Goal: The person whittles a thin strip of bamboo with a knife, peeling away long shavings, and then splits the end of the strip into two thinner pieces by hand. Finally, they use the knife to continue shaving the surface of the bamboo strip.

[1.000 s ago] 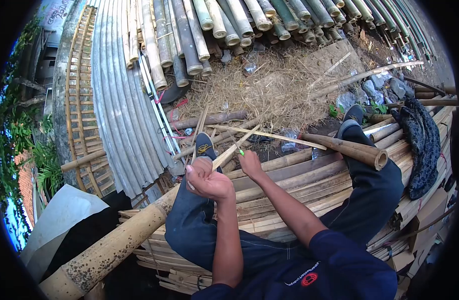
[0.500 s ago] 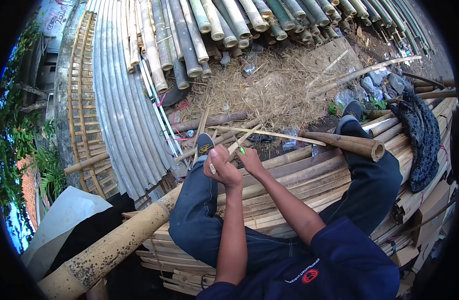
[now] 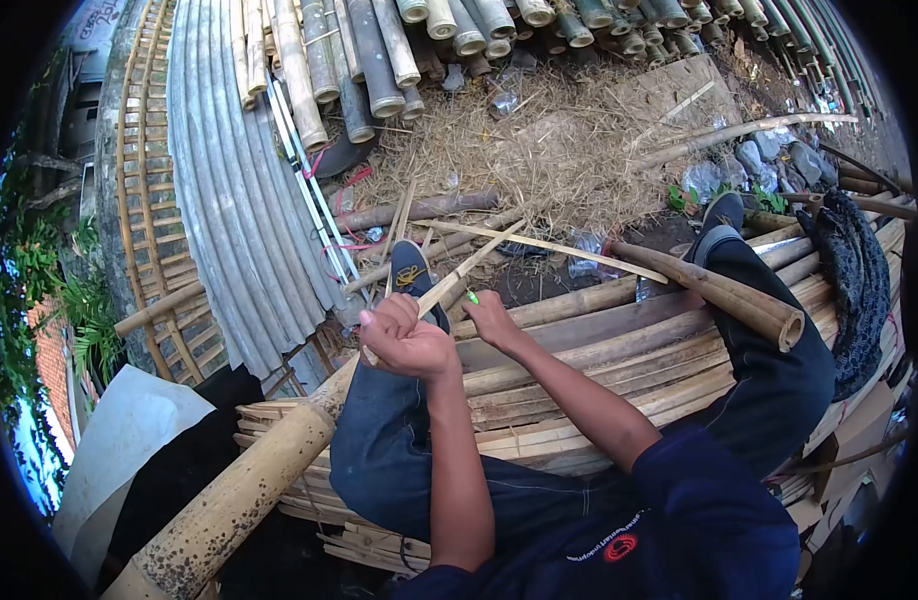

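My left hand (image 3: 409, 338) is closed around a split bamboo strip (image 3: 469, 264), its thumb pointing up and to the left. The strip slants from that fist up to the right, past my shoe (image 3: 411, 278). A short end shows below the fist. My right hand (image 3: 491, 320), a little to the right and close beside the strip, is closed on a small tool with a bright green end (image 3: 472, 297); the rest of it is hidden by the fingers. A second thin bamboo strip (image 3: 579, 257) lies beyond both hands, running right towards my other leg.
Beneath my legs lie stacked split bamboo slats (image 3: 579, 385). A thick spotted bamboo pole (image 3: 244, 490) is at lower left, and a short bamboo tube (image 3: 724, 290) rests against my right leg. Cut bamboo poles (image 3: 379, 70) are piled beyond, beside corrugated metal sheeting (image 3: 214, 190).
My left hand has moved down and left with the bamboo strip, away from my right hand, and more of the strip shows between them. The whole view has shifted slightly.
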Demonstrator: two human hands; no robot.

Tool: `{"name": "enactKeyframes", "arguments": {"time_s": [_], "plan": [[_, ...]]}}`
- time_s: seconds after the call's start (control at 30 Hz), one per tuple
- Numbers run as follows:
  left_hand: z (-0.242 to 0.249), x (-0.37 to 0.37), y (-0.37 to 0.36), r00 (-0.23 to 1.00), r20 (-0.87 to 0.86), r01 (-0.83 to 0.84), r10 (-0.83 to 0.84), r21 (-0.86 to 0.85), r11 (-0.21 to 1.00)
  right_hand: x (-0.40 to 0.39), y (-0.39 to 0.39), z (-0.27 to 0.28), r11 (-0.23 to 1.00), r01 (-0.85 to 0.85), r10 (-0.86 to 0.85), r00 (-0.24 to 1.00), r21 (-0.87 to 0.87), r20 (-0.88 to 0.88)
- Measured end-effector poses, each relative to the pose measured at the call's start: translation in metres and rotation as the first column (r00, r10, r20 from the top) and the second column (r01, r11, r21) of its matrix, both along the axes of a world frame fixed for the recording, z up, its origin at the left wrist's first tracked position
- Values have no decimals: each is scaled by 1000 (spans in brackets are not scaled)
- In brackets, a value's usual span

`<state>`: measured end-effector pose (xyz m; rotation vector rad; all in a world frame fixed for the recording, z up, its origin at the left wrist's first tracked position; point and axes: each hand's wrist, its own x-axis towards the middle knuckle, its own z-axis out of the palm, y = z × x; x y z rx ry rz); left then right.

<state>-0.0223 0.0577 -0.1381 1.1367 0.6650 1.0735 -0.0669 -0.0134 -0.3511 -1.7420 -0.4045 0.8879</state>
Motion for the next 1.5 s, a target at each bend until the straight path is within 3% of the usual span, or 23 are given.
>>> {"name": "enactKeyframes", "arguments": {"time_s": [0.03, 0.07, 0.13, 0.27, 0.33, 0.37, 0.43, 0.47, 0.53, 0.6, 0.67, 0.73, 0.87, 0.93, 1.0, 1.07, 1.27, 1.33, 1.37, 1.4, 1.43, 1.47, 1.5], "plan": [[0, 0, 0, 1000, 3, 23, -23, 11, 1000, 4, -1, 5, 997, 46, -54, 991, -64, -126], [-1, 1, -2, 1000, -4, 15, -15, 12, 1000, 16, -3, -3, 997, 38, -46, 990, -64, -133], [-1, 1, -8, 1000, -27, 9, -9, 22, 1000, 30, -11, -34, 870, 186, -262, 959, -457, -109], [-4, 6, 0, 999, -22, -45, 46, 77, 996, 29, 12, -34, 874, 185, -196, 980, -449, 21], [2, 8, 0, 998, -12, -63, 64, 41, 997, 20, 14, 0, 942, 148, -209, 961, -300, -182], [2, 9, -3, 998, -13, -58, 58, 37, 998, 20, 15, 3, 942, 145, -207, 961, -303, -182], [2, 9, -10, 998, -32, -54, 55, 27, 998, 8, 10, 0, 983, 47, -54, 998, -180, -31], [4, 11, -14, 1000, -21, -16, 17, 28, 999, 16, 3, -8, 982, 47, -56, 998, -184, -41], [3, 8, -25, 1000, -19, 17, -17, 30, 999, 39, -15, -30, 841, 166, -285, 945, -516, -160], [-4, 15, -34, 995, -79, 73, -61, 159, 985, 47, 2, -34, 830, 186, -268, 960, -526, -85], [0, 14, -25, 996, -64, 63, -53, 166, 984, 51, 9, -32, 822, 188, -229, 973, -538, -10], [4, 16, -22, 1000, -6, -21, 21, 43, 999, 45, 4, -19, 869, 183, -252, 963, -460, -92], [4, 14, -22, 999, -32, -35, 36, 35, 999, 27, -7, 3, 933, 160, -199, 975, -323, -93], [8, 9, -25, 998, -42, -49, 50, 24, 998, 34, -24, -21, 781, 101, -168, 985, -616, -51], [7, 15, -23, 1000, -27, -6, 6, 20, 1000, 60, -9, -31, 780, 131, -153, 988, -613, 16], [10, 15, -21, 1000, -14, -4, 4, -12, 1000, 70, 1, -39, 746, 152, -245, 968, -648, -56], [6, 14, -22, 999, -34, -4, 5, 21, 1000, 45, -29, -21, 918, 29, -82, 990, -395, -117], [6, 14, -24, 995, -2, 98, -98, -9, 995, 42, -37, -6, 955, 57, -112, 978, -291, -177], [6, 13, -23, 995, -6, 97, -97, -9, 995, 41, -40, 3, 965, 166, -202, 965, -203, -168], [5, 12, -21, 972, 33, 233, -232, -3, 973, 40, -39, 5, 965, 167, -202, 964, -202, -172], [5, 12, -19, 929, 71, 363, -363, 9, 932, 39, -39, 6, 981, 140, -176, 937, -137, -302], [4, 11, -17, 929, 71, 365, -364, 9, 931, 40, -39, 7, 990, 121, -139, 895, -69, -424], [2, 10, -16, 899, 64, 430, -432, 48, 902, 39, -37, 12, 990, 122, -141, 895, -71, -424]]}}
